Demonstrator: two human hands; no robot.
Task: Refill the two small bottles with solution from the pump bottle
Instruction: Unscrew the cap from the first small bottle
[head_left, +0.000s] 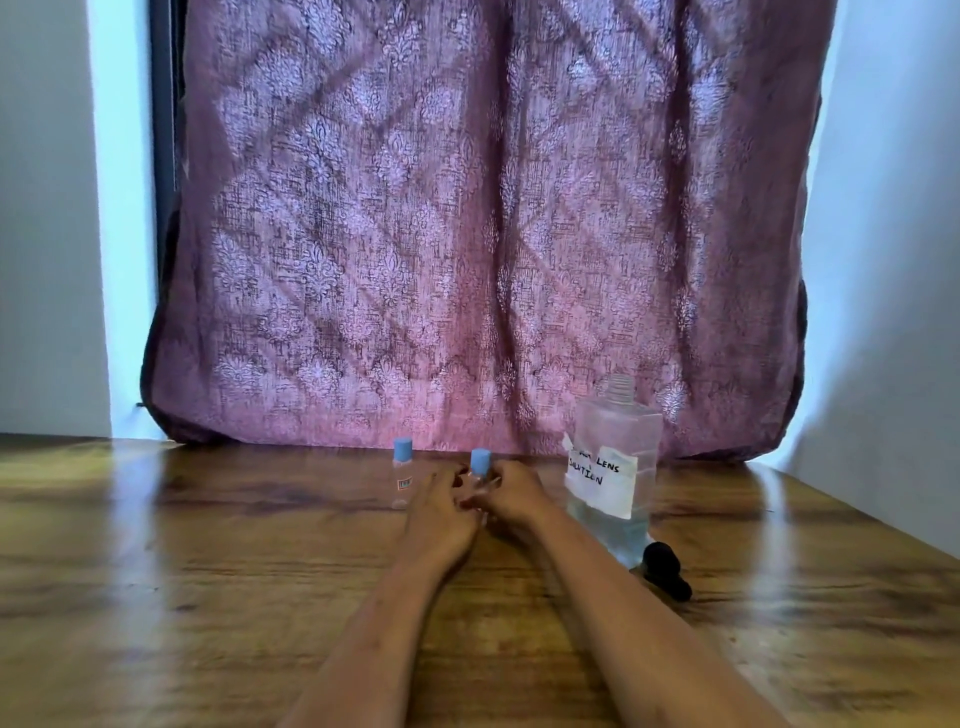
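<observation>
From the head camera, 2 small clear plastic bottles with blue caps stand upright on the brown wooden surface (208, 545). The right hand (511, 496) grasps the second small bottle (480, 467) around its body, cap at 12 o'clock of the fingers. The left hand (441, 514) touches it at 9 o'clock, grip unclear. The first small bottle (402, 475) stands just beyond, nearer the left hand. The large clear labelled bottle (615, 467), uncapped, stands at 3 o'clock, its black pump head (667, 569) lying beside it.
</observation>
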